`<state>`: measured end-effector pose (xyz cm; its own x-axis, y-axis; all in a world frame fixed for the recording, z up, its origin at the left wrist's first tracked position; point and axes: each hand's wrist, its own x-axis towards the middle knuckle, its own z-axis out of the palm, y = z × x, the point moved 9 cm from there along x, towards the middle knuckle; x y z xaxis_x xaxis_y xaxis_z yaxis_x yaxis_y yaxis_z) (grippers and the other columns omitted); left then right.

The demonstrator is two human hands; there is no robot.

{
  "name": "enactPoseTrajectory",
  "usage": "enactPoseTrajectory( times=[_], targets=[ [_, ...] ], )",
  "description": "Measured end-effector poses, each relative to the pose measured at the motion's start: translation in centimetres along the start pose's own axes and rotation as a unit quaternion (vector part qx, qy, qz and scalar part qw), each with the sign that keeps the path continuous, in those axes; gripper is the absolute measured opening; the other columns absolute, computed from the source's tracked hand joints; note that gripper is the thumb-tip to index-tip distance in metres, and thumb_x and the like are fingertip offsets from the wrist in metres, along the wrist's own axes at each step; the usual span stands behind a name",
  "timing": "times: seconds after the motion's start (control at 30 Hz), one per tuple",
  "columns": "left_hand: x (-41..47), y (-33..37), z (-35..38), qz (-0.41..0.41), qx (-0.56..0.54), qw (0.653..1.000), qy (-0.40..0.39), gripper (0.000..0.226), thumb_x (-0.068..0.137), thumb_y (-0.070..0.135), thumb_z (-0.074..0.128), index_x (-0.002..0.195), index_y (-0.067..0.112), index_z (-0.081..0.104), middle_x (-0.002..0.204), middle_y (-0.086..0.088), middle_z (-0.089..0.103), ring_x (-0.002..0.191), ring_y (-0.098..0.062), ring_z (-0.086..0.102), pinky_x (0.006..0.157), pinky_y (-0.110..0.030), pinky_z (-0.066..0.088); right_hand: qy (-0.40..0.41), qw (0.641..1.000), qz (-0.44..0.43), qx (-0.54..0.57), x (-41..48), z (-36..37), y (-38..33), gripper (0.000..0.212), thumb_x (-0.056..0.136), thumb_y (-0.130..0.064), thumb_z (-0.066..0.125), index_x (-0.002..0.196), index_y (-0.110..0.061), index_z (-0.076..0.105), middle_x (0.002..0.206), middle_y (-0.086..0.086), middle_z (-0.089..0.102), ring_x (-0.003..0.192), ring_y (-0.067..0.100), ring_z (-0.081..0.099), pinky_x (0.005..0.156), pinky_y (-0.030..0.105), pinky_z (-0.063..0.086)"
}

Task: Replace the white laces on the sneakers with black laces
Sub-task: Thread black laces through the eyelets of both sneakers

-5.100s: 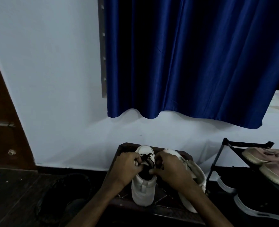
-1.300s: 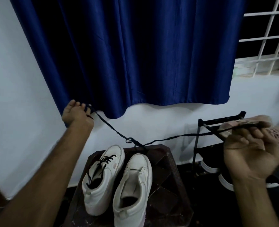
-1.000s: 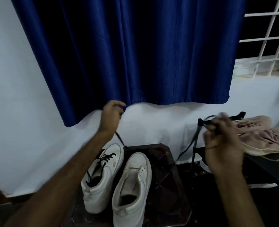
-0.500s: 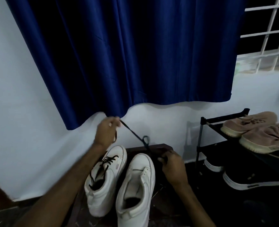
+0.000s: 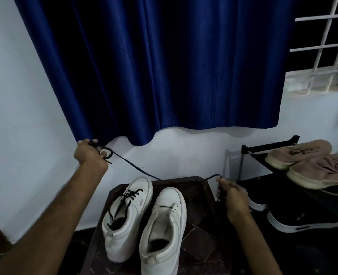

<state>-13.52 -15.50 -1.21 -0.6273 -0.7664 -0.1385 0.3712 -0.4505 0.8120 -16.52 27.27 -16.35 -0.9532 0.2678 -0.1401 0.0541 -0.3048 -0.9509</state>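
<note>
Now left hand (image 5: 89,153) grips one end of the black lace (image 5: 136,169); right hand (image 5: 231,195) pinches the other

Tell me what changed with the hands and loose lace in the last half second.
The left hand moved left and the right hand slightly right, drawing the black lace straighter; both still hold it. The black-laced sneaker and the unlaced sneaker stayed put on the table.

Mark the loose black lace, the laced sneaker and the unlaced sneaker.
loose black lace (image 5: 134,166), head view, stretched middle
laced sneaker (image 5: 120,241), head view, heel side
unlaced sneaker (image 5: 172,197), head view, toe
</note>
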Motion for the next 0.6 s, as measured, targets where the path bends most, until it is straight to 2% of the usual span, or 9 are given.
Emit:
enactPoseTrajectory(
  times=[0.1,0.17,0.2,0.27,0.3,0.4,0.47,0.53,0.6],
  targets=[
    [-0.4,0.6,1.5,0.031,0.051,0.996,-0.058,0.03,0.104,0.023,0.035,0.076,0.02,0.046,0.07,0.003,0.05,0.042,-0.005,0.034,0.035,-0.017,0.021,-0.003,0.995,-0.085,-0.057,-0.6,0.5,-2.7,0.017,0.096,-0.014,0.059,0.093,-0.006,0.074,0.071,0.004,0.061,0.062,0.018,0.055,0.06,0.031,0.046],
    [-2.2,0.1,4.3,0.064,0.131,0.976,-0.159,0.029,0.104,0.02,0.037,0.078,0.019,0.049,0.07,0.001,0.051,0.04,-0.003,0.036,0.034,-0.015,0.022,-0.059,0.976,-0.131,-0.161,-1.5,2.2,-4.1,0.017,0.094,-0.016,0.061,0.085,-0.014,0.076,0.07,-0.005,0.068,0.064,0.011,0.062,0.065,0.024,0.049],
    [-3.5,-0.5,5.8,0.088,0.186,0.955,-0.215,0.029,0.104,0.018,0.038,0.078,0.018,0.051,0.069,0.001,0.051,0.04,-0.002,0.036,0.036,-0.015,0.023,-0.095,0.956,-0.155,-0.23,-2.1,3.3,-4.5,0.017,0.093,-0.016,0.063,0.082,-0.016,0.076,0.068,-0.011,0.07,0.064,0.002,0.063,0.066,0.017,0.048],
    [-6.3,-2.3,8.8,0.156,0.308,0.88,-0.326,0.031,0.104,0.015,0.039,0.076,0.018,0.052,0.069,0.001,0.052,0.045,-0.001,0.038,0.043,-0.015,0.028,-0.164,0.911,-0.181,-0.332,-3.1,5.2,-4.5,0.015,0.091,-0.016,0.066,0.082,-0.016,0.077,0.06,-0.019,0.067,0.059,-0.008,0.06,0.061,0.008,0.043],
    [-7.8,-3.5,10.1,0.194,0.358,0.83,-0.382,0.032,0.104,0.014,0.04,0.074,0.017,0.052,0.07,0.001,0.053,0.048,0.0,0.04,0.047,-0.015,0.031,-0.188,0.894,-0.188,-0.36,-3.6,6.0,-4.5,0.014,0.091,-0.017,0.066,0.083,-0.015,0.077,0.057,-0.019,0.066,0.056,-0.008,0.059,0.06,0.011,0.045],
    [-10.7,-7.8,12.3,0.292,0.488,0.657,-0.495,0.033,0.1,0.008,0.045,0.071,0.021,0.054,0.078,0.003,0.057,0.067,-0.002,0.052,0.068,-0.017,0.041,-0.235,0.851,-0.205,-0.423,-4.4,7.3,-4.3,0.014,0.09,-0.021,0.068,0.08,-0.02,0.077,0.063,-0.004,0.07,0.056,0.003,0.061,0.066,0.029,0.053],
    [-11.3,-11.2,12.6,0.323,0.57,0.537,-0.531,0.031,0.099,0.009,0.045,0.072,0.021,0.055,0.082,0.005,0.053,0.078,-0.011,0.053,0.078,-0.024,0.041,-0.275,0.838,-0.192,-0.43,-5.0,7.7,-4.2,0.014,0.09,-0.018,0.067,0.081,-0.016,0.077,0.069,0.002,0.072,0.059,0.012,0.064,0.068,0.031,0.055],
    [-10.9,-14.0,11.9,0.299,0.623,0.473,-0.546,0.029,0.099,0.012,0.044,0.074,0.018,0.058,0.084,0.006,0.048,0.082,-0.015,0.052,0.083,-0.03,0.043,-0.324,0.827,-0.159,-0.431,-5.7,7.9,-3.7,0.013,0.091,-0.013,0.065,0.086,-0.01,0.077,0.073,0.004,0.074,0.061,0.012,0.066,0.068,0.03,0.057],
    [-10.5,-16.5,10.4,0.281,0.662,0.428,-0.547,0.031,0.098,0.02,0.042,0.072,0.018,0.058,0.087,0.005,0.048,0.086,-0.019,0.054,0.086,-0.038,0.046,-0.373,0.786,-0.154,-0.468,-6.5,8.2,-3.1,0.015,0.092,-0.01,0.062,0.09,-0.011,0.077,0.078,0.001,0.075,0.064,0.006,0.066,0.064,0.021,0.055]
  ],
)
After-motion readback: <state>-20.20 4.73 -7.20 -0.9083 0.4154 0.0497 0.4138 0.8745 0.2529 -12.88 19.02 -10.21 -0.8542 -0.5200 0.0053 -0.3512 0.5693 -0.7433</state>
